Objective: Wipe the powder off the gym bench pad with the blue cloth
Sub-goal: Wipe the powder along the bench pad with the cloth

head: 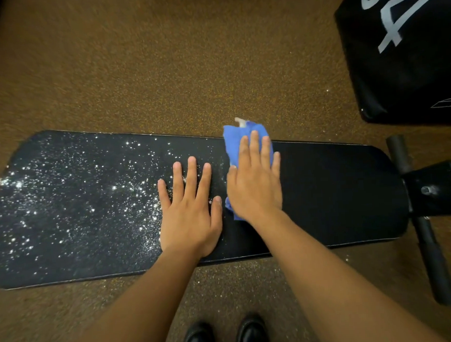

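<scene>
Under the right hand (255,185), most of the blue cloth (232,142) is hidden.

Both hands flat on the long black padded gym bench pad (335,192)

The right hand (255,185) presses the crumpled blue cloth (233,140) just right of the left hand (190,213); scattered white powder (74,196) lies left of both, a black printed bag (404,62) behind right.

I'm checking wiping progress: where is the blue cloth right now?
The blue cloth lies under the right hand, pressed flat on the bench pad near its middle, at the far edge, just right of the powder.
</scene>
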Demonstrator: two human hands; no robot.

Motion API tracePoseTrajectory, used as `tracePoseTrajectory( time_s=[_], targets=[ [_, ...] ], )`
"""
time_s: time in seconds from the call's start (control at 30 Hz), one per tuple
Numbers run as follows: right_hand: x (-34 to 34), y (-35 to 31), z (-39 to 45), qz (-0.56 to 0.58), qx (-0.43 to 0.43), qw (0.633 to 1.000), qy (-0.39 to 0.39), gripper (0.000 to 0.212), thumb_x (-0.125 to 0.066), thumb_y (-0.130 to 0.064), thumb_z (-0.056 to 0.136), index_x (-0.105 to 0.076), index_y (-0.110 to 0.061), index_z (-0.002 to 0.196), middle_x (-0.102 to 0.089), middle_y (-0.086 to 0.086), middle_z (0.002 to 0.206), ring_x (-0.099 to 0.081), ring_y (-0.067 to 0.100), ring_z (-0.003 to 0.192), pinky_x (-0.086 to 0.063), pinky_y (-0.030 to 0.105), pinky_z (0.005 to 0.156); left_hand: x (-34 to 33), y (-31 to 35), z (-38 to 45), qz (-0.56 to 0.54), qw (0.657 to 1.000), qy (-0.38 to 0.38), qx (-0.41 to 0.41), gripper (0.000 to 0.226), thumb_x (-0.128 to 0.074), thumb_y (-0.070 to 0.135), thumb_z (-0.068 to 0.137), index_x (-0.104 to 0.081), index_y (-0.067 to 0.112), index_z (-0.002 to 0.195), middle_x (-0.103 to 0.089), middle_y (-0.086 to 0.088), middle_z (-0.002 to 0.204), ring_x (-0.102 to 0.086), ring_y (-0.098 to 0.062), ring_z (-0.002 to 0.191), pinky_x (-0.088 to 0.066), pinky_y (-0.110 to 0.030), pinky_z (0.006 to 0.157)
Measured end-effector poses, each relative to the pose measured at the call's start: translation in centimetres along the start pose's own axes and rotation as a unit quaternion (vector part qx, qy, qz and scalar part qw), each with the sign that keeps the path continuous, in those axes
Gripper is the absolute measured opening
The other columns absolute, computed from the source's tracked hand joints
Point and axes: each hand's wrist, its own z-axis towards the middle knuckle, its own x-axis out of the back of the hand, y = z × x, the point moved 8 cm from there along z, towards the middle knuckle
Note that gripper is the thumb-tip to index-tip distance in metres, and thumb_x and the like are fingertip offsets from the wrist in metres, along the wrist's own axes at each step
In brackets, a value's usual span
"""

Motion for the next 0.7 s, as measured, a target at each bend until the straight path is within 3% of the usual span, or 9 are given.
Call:
tracePoseTrajectory(
  time_s=[0.2,0.33,0.47,0.6,0.7],
  targets=[
    [-1.2,0.9,-9.2,-0.029,0.110,0.993,-0.030,0.062,-0.024,-0.037,0.099,-0.019,-0.011,0.154,-0.010,0.008,0.163,-0.005,0.028,0.150,-0.015,0.052,0.117,0.0,0.1,0.1,-0.010,1.000,0.007,-0.006,0.063,-0.014,0.043,0.097,-0.008,0.024,0.157,0.004,-0.001,0.165,0.012,-0.025,0.151,0.005,-0.054,0.119],
    [-0.3,5.1,-6.1,-0.040,0.011,0.999,-0.027,0.063,-0.021,-0.037,0.098,-0.012,-0.011,0.155,-0.003,0.007,0.164,0.002,0.026,0.150,-0.011,0.053,0.120,0.0,0.0,-0.1,-0.003,1.000,0.007,-0.005,0.063,-0.013,0.045,0.098,-0.005,0.025,0.157,0.006,-0.001,0.165,0.014,-0.025,0.150,0.006,-0.054,0.119],
    [0.5,3.2,0.2,0.008,-0.075,0.997,-0.003,0.065,-0.028,-0.033,0.100,-0.004,-0.009,0.155,0.004,0.010,0.164,0.008,0.028,0.150,-0.002,0.051,0.120,-0.1,0.0,0.0,0.001,1.000,0.009,-0.004,0.063,-0.014,0.045,0.098,-0.006,0.025,0.157,0.005,-0.001,0.165,0.013,-0.025,0.150,0.005,-0.054,0.119],
    [-0.4,-0.8,-3.3,-0.005,0.041,0.999,-0.005,0.061,-0.021,-0.035,0.101,-0.007,-0.010,0.156,0.003,0.009,0.164,0.008,0.027,0.150,-0.003,0.050,0.120,-0.2,0.1,0.1,0.001,1.000,0.006,-0.006,0.062,-0.014,0.044,0.098,-0.006,0.025,0.157,0.005,-0.002,0.165,0.012,-0.025,0.151,0.004,-0.055,0.119],
    [-0.8,1.3,-8.2,-0.024,0.083,0.996,-0.024,0.060,-0.019,-0.037,0.100,-0.015,-0.014,0.155,-0.006,0.005,0.164,0.001,0.026,0.150,-0.010,0.050,0.118,-0.1,0.0,0.1,0.001,1.000,0.004,-0.005,0.062,-0.012,0.045,0.098,-0.002,0.026,0.157,0.008,-0.001,0.165,0.015,-0.024,0.150,0.005,-0.054,0.119]
  ],
)
